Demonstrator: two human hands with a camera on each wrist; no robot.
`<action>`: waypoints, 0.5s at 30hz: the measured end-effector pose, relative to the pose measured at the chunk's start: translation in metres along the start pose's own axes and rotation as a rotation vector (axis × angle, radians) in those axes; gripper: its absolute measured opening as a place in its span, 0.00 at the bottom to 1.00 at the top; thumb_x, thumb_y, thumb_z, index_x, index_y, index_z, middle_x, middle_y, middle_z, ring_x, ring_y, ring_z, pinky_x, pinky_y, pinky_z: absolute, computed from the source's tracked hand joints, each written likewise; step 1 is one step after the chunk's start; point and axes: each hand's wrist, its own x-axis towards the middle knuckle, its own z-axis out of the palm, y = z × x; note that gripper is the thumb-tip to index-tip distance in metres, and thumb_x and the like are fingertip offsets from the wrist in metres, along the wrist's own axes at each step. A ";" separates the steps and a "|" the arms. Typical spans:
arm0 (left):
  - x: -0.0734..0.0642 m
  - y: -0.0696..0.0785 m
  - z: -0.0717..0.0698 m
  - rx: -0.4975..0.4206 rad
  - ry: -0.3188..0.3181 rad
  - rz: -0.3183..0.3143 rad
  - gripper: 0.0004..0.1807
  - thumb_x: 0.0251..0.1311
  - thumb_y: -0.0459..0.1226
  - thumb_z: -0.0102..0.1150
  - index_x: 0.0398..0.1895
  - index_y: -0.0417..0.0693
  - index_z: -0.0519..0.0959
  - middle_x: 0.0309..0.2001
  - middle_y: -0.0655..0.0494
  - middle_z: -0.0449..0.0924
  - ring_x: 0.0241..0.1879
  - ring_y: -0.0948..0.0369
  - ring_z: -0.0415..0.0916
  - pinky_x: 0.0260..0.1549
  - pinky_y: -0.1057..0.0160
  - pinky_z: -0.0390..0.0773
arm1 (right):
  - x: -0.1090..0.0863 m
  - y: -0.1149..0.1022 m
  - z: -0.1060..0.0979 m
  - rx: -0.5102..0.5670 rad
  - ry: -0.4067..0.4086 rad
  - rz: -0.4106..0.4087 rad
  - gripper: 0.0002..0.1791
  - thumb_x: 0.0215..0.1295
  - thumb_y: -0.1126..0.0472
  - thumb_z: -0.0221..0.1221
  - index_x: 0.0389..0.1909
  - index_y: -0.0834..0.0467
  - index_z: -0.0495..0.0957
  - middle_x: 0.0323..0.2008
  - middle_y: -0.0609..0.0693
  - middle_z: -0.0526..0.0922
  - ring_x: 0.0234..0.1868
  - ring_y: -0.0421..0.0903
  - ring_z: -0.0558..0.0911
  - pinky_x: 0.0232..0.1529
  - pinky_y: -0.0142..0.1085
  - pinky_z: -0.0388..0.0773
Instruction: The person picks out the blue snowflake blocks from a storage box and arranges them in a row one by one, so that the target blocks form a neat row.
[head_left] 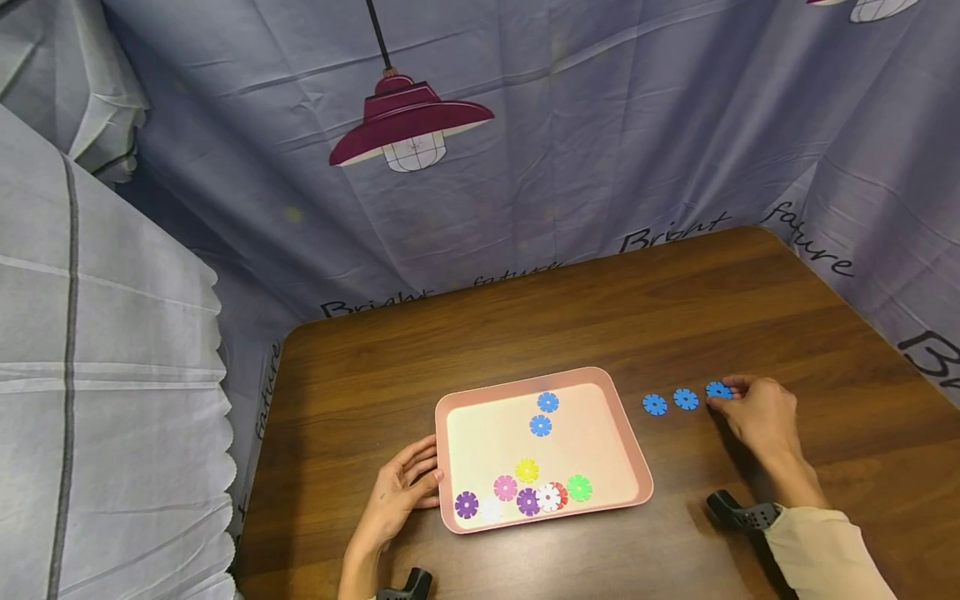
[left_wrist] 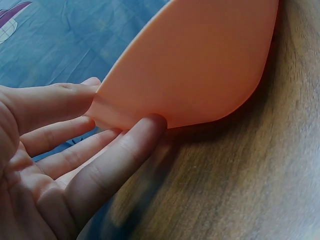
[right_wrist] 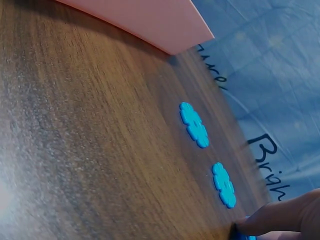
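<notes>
My right hand (head_left: 767,417) pinches a blue notched flower-shaped disc (head_left: 717,391) between thumb and fingertips, low over the table. In the right wrist view that disc is mostly hidden behind the fingers. Two more blue discs, a nearer one (head_left: 686,399) and another (head_left: 655,405), lie flat in a row to its left. My left hand (head_left: 397,492) rests at the left side of a pink tray (head_left: 446,433), its fairly straight fingers touching the outer wall (left_wrist: 190,65). Inside the tray, two blue discs (head_left: 547,402) lie toward the back.
Along the tray's front lie purple (head_left: 467,504), pink (head_left: 506,487), yellow (head_left: 527,471), white (head_left: 548,497), red and green (head_left: 580,487) discs. The white one overlaps the red. A brown wooden table (head_left: 360,367) carries everything, with printed curtains (head_left: 570,167) hanging behind and beside it.
</notes>
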 end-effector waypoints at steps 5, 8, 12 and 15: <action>-0.001 0.000 0.000 0.000 -0.003 0.000 0.32 0.62 0.28 0.63 0.69 0.35 0.64 0.64 0.32 0.67 0.61 0.41 0.69 0.38 0.51 0.86 | 0.001 0.000 -0.001 -0.007 -0.032 0.012 0.20 0.53 0.63 0.70 0.40 0.74 0.81 0.33 0.68 0.84 0.39 0.69 0.80 0.47 0.63 0.68; -0.001 0.001 0.000 -0.002 -0.006 -0.001 0.32 0.62 0.28 0.62 0.69 0.35 0.64 0.64 0.32 0.67 0.61 0.41 0.69 0.39 0.51 0.86 | 0.002 -0.001 -0.002 -0.012 -0.046 0.017 0.20 0.53 0.62 0.70 0.40 0.75 0.80 0.34 0.69 0.84 0.41 0.70 0.79 0.46 0.64 0.68; -0.001 0.001 0.000 0.000 -0.009 0.000 0.32 0.62 0.29 0.62 0.69 0.35 0.64 0.64 0.32 0.67 0.61 0.41 0.69 0.39 0.51 0.86 | 0.001 -0.002 -0.002 -0.019 -0.053 0.017 0.20 0.53 0.62 0.69 0.41 0.74 0.80 0.35 0.69 0.83 0.41 0.71 0.78 0.44 0.64 0.71; -0.001 0.002 0.000 0.002 -0.010 0.001 0.32 0.62 0.29 0.62 0.69 0.34 0.64 0.64 0.32 0.67 0.61 0.41 0.69 0.39 0.51 0.86 | 0.002 -0.002 -0.002 -0.026 -0.056 0.009 0.20 0.53 0.62 0.70 0.40 0.75 0.80 0.34 0.70 0.83 0.41 0.72 0.78 0.42 0.65 0.71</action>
